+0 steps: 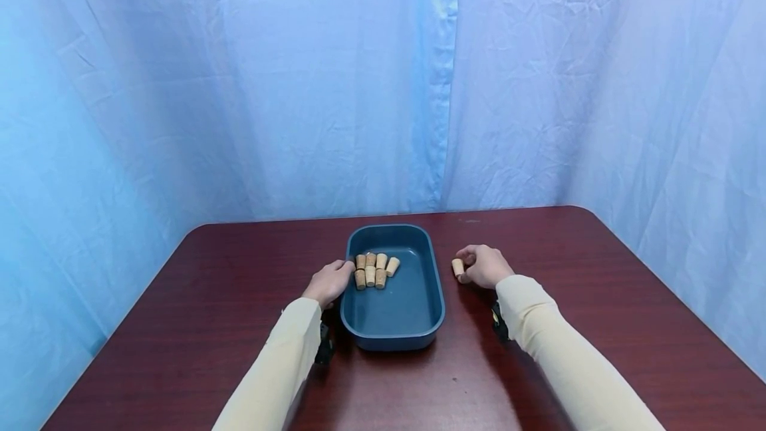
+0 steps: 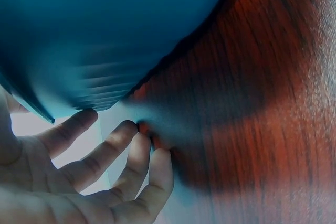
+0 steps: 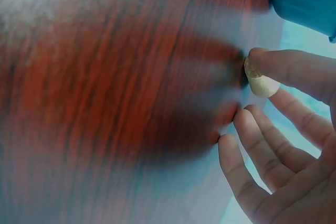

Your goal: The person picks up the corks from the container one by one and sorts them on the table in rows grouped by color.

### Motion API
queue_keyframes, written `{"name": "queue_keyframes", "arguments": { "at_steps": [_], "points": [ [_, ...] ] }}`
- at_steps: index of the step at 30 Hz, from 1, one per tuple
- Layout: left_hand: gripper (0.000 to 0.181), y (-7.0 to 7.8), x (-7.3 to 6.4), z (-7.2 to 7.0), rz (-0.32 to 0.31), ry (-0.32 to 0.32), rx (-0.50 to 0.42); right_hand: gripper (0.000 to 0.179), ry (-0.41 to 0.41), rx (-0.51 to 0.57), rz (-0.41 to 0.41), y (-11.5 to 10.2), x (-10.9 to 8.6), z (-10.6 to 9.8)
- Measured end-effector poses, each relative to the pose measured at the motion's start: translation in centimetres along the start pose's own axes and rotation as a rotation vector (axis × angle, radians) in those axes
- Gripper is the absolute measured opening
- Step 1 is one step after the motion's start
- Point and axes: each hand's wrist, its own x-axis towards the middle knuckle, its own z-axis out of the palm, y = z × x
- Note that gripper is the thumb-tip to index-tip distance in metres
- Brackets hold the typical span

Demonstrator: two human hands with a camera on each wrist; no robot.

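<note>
A dark blue rectangular bin (image 1: 391, 314) stands on the table, with several tapered corks (image 1: 370, 275) grouped in its left part. My left hand (image 1: 328, 283) holds the bin's left rim. In the left wrist view its index fingertip (image 2: 88, 116) meets the ribbed outer wall, its other fingers are bent below, and the thumb is mostly hidden behind the rim. To the right of the bin, my right hand (image 1: 486, 266) pinches a single cork (image 3: 261, 84) between thumb and index finger, close over the tabletop. The other right fingers (image 3: 247, 166) reach down near the wood.
The tabletop (image 1: 239, 298) is reddish-brown wood with rounded far corners. Pale blue curtains (image 1: 335, 85) hang behind it and on both sides. Dark wrist devices (image 1: 324, 343) sit under both cream sleeves (image 1: 574, 351).
</note>
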Motion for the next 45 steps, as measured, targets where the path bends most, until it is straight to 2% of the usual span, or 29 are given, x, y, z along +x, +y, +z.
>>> {"name": "queue_keyframes", "arguments": {
  "at_steps": [12, 23, 28, 38, 45],
  "points": [
    [0.056, 0.1, -0.2, -0.2, -0.004, -0.007, 0.010, 0.054, 0.034, 0.063, 0.008, -0.6, -0.5, -0.2],
    [0.056, 0.3, -0.1, -0.1, -0.007, -0.001, 0.018, 0.049, 0.079, 0.050, -0.062, -1.2, -1.0, -0.8],
    [0.055, 0.3, 0.0, -0.1, 0.001, 0.007, 0.030, 0.046, 0.085, 0.102, -0.073, -1.8, -1.2, -1.2],
    [0.055, 0.3, -0.1, -0.1, 0.003, 0.009, 0.041, 0.039, 0.117, 0.235, -0.168, -4.6, -1.9, -1.6],
    [0.055, 0.3, -0.2, -0.1, 0.007, 0.011, 0.048, 0.037, 0.111, 0.313, -0.186, -6.9, -2.3, -1.8]
  ]
}}
